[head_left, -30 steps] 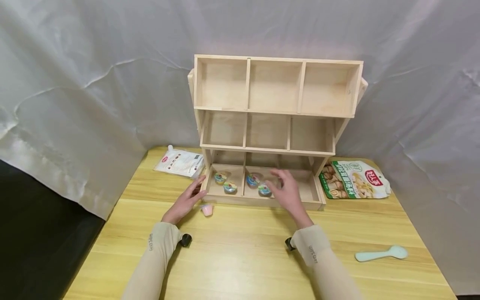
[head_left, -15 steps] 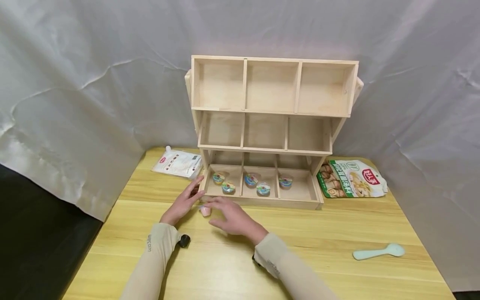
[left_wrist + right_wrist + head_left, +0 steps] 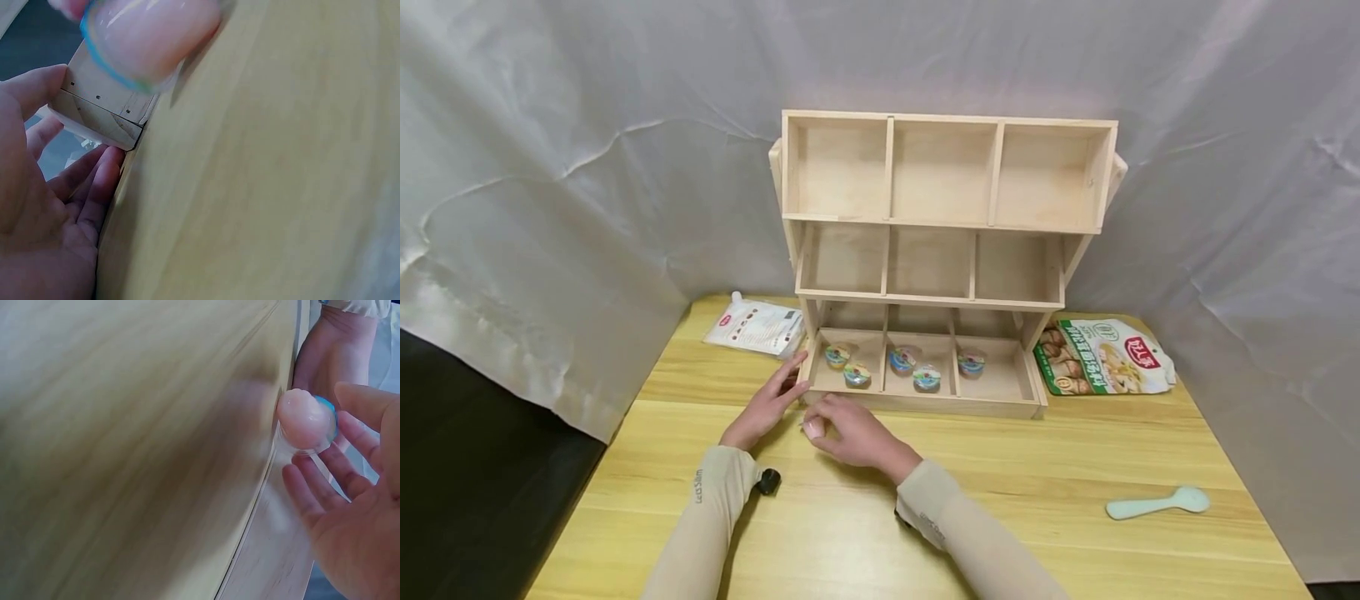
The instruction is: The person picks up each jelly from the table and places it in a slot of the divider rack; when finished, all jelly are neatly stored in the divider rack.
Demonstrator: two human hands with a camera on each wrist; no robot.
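In the head view my right hand [image 3: 853,432] curls its fingers around a small pink jelly cup [image 3: 813,427] just in front of the wooden rack. The right wrist view has the jelly cup [image 3: 307,422] with a blue rim between thumb and fingers. My left hand [image 3: 766,410] rests with loosely extended fingers against the left front corner of the rack's bottom tray [image 3: 917,403]. Jelly cups with printed lids sit in that tray: two in the left compartment, two in the middle and one blue-lidded jelly cup [image 3: 971,362] in the right.
The three-tier wooden rack [image 3: 948,222] stands at the back of the table against a grey cloth. A white spouted pouch [image 3: 756,327] lies left of it, a green and white food packet [image 3: 1103,358] right. A pale green spoon [image 3: 1157,503] lies at front right.
My right hand has moved left from the tray, leaving a jelly cup in the right compartment, and has closed its fingers around the pink jelly cup. My left hand stays at the corner.
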